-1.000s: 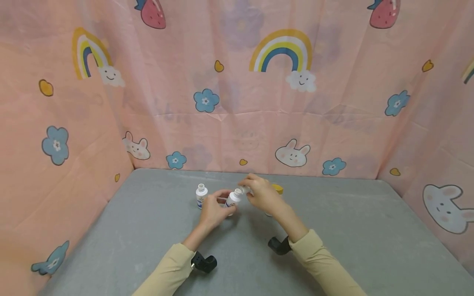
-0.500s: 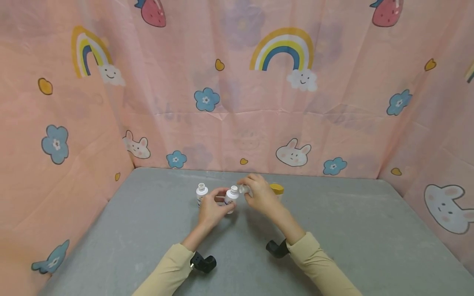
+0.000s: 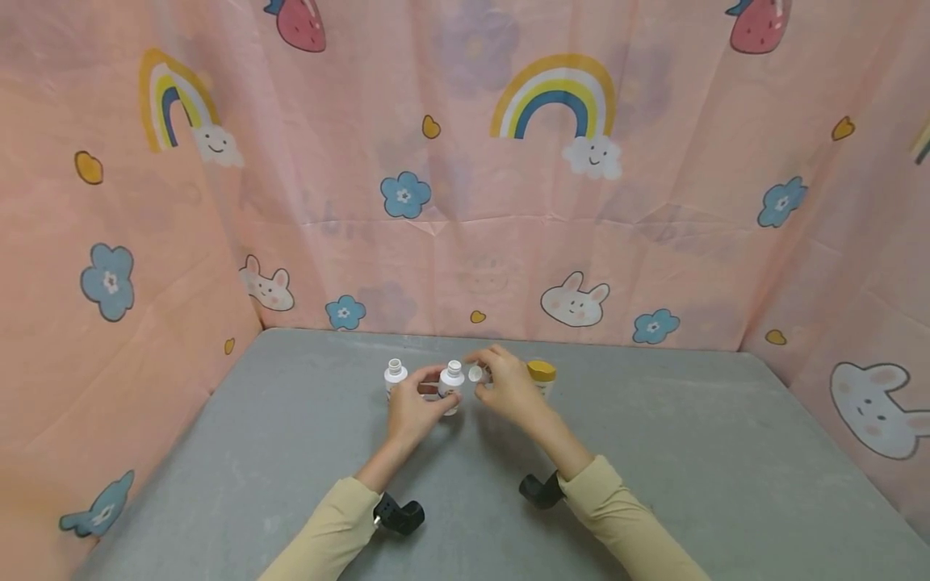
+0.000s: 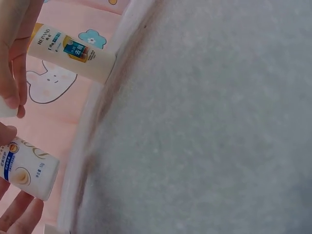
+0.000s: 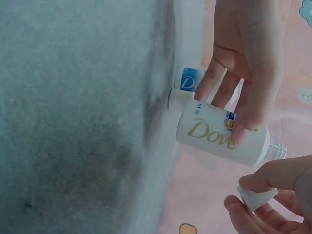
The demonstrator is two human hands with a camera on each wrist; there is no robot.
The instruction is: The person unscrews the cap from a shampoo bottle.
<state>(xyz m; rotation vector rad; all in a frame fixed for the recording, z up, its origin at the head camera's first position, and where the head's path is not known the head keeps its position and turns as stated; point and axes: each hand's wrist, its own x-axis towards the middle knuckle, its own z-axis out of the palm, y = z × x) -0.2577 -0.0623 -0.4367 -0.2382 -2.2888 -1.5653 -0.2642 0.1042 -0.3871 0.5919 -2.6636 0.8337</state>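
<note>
My left hand (image 3: 416, 413) grips a small white Dove bottle (image 3: 451, 381) around its body, thumb on one side and fingers on the other. The bottle stands roughly upright, its threaded neck (image 5: 276, 150) bare. Just to its right, my right hand (image 3: 511, 389) pinches a white cap (image 3: 475, 374) between thumb and fingers, a short gap away from the neck. The cap's hollow side faces the head camera. Beyond the left hand is a second white bottle (image 3: 395, 374), also uncapped, its lower part hidden by that hand.
A cream shampoo bottle (image 4: 73, 53) with a yellow cap (image 3: 541, 371) stands behind the right hand. Beside the second bottle lies a small white cylindrical piece (image 5: 180, 99). A patterned pink curtain (image 3: 479, 266) rises behind the grey table (image 3: 690, 428).
The held bottle has gone from tilted toward the right hand to nearly upright, moving slightly left. The cap has parted from its neck and turned its hollow side toward the head camera.
</note>
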